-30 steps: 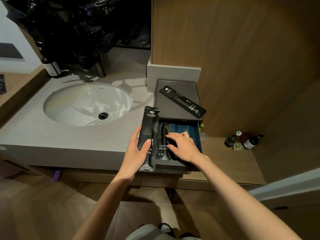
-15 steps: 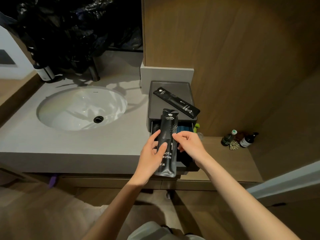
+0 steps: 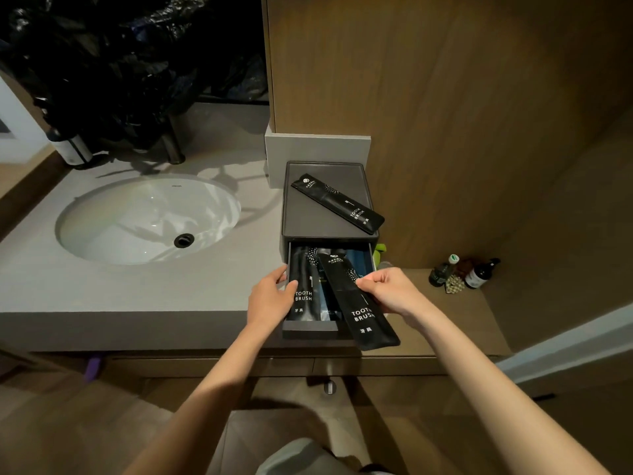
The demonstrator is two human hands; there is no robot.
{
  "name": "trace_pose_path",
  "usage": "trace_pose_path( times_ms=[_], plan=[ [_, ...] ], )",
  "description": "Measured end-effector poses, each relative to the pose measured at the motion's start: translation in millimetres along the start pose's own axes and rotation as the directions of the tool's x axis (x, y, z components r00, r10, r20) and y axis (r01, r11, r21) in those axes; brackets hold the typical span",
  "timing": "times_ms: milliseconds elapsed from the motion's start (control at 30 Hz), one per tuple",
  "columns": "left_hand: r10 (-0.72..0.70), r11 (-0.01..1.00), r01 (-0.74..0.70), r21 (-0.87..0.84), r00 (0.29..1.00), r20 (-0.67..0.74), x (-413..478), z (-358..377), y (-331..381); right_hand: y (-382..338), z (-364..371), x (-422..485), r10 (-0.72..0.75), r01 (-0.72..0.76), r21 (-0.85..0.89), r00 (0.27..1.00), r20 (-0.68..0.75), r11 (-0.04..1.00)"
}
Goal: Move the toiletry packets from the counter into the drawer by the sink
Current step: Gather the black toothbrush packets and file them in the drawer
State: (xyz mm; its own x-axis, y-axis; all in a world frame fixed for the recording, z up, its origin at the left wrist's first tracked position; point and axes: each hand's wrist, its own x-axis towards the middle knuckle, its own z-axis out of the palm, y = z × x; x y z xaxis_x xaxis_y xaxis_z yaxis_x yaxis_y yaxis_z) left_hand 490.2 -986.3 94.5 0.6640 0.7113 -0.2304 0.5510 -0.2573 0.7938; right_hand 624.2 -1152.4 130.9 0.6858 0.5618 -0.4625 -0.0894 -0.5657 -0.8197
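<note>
The toothbrush packet [image 3: 363, 317], held half a second ago in the left grip [image 3: 270, 296], is now pinched at its right edge by the right grip [image 3: 390, 289]. It is laid slantwise over the open drawer [image 3: 308, 326], its near end overhanging the front. The left grip is now clamped on the drawer's left wall, thumb beside a second packet [image 3: 303, 296] inside. A third packet [image 3: 337, 203] is left on the box top [image 3: 308, 217] on the worktop [image 3: 137, 289].
</note>
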Motion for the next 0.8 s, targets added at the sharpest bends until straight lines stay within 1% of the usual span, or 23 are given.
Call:
trace_pose_path(
  times_ms=[167,267,400,633,800],
  plan=[
    [0.055,0.998,-0.054,0.030,0.998,-0.019,1.8,0.5,-3.6,2.1,24.3,25.3,-0.063,0.045,-0.133,0.989,-0.136,0.990],
    [0.081,0.996,-0.081,0.045,0.997,0.000,6.4,-1.2,-5.8,3.9,37.0,36.5,-0.099,0.066,-0.152,0.971,-0.219,0.986],
    [0.098,0.995,-0.098,0.037,0.995,0.007,10.6,-0.5,-8.5,2.7,49.3,45.1,-0.096,0.049,-0.156,0.947,-0.306,0.987],
    [0.101,0.994,-0.101,0.027,0.995,0.009,14.5,2.4,-11.8,-7.5,59.0,56.2,-0.105,0.057,-0.139,0.921,-0.374,0.989],
    [0.106,0.994,-0.106,0.038,0.994,0.004,15.2,2.8,-12.9,-8.0,61.4,65.8,-0.134,0.067,-0.195,0.925,-0.355,0.978]
  ],
)
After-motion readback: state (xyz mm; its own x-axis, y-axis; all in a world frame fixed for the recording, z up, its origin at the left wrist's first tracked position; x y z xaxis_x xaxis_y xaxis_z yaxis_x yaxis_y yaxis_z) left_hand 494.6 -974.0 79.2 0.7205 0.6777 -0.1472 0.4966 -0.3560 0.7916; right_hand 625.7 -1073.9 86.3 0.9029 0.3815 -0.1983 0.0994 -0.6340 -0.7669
